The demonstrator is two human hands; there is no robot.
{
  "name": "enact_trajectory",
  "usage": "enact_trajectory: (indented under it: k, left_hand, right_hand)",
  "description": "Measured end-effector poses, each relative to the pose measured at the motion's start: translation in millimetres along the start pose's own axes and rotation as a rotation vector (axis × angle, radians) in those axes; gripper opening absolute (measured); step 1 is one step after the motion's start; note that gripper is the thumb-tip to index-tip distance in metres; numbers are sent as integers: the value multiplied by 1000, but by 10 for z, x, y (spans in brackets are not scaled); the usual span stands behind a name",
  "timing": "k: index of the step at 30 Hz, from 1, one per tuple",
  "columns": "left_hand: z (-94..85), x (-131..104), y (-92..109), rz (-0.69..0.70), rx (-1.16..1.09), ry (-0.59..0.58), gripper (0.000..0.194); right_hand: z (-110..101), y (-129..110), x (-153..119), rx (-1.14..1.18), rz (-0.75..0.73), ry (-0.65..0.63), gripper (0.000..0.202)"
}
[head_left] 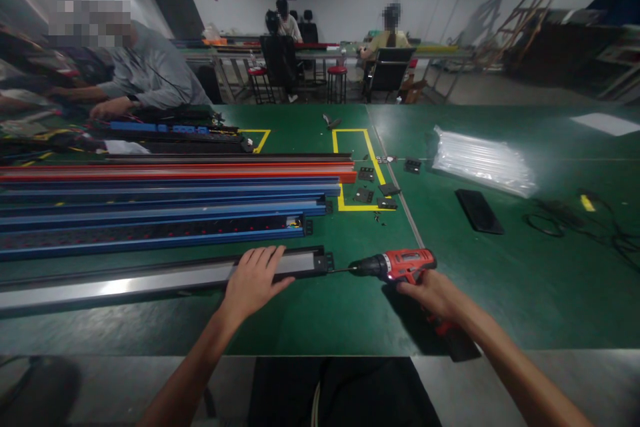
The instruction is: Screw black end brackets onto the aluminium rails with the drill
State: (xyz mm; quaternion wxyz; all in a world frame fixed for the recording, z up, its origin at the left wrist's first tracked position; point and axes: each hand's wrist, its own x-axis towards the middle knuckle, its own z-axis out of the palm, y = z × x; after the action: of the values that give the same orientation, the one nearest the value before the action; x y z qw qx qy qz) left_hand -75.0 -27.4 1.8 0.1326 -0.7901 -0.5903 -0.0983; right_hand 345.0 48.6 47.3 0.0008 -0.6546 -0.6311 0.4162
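Note:
My left hand [253, 282] lies over a long black rail with a silver face [200, 278], its fingers wrapped over the rail near the right end. A black end cap [328, 261] sits at that end. My right hand [434, 291] grips a red and black power drill [407, 264], which points left. The drill's long thin bit [343, 270] reaches the end cap; whether it sits in a screw is too small to tell.
Blue rails [280, 209] and an orange rail [280, 171] lie beyond. Small black caps [365, 195] rest near yellow tape. To the right are a black phone-like slab [479, 211], plastic-wrapped strips [483, 160] and cables. A person [155, 70] works at the back left.

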Motion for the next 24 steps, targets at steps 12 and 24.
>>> enact_trajectory:
  k: [12, 24]
  left_hand:
    - [17, -11, -14, 5, 19, -33, 70]
    - [15, -10, -12, 12, 39, -31, 70]
  right_hand:
    - [34, 48, 54, -22, 50, 10, 32]
    - [35, 50, 31, -81, -2, 25, 31]
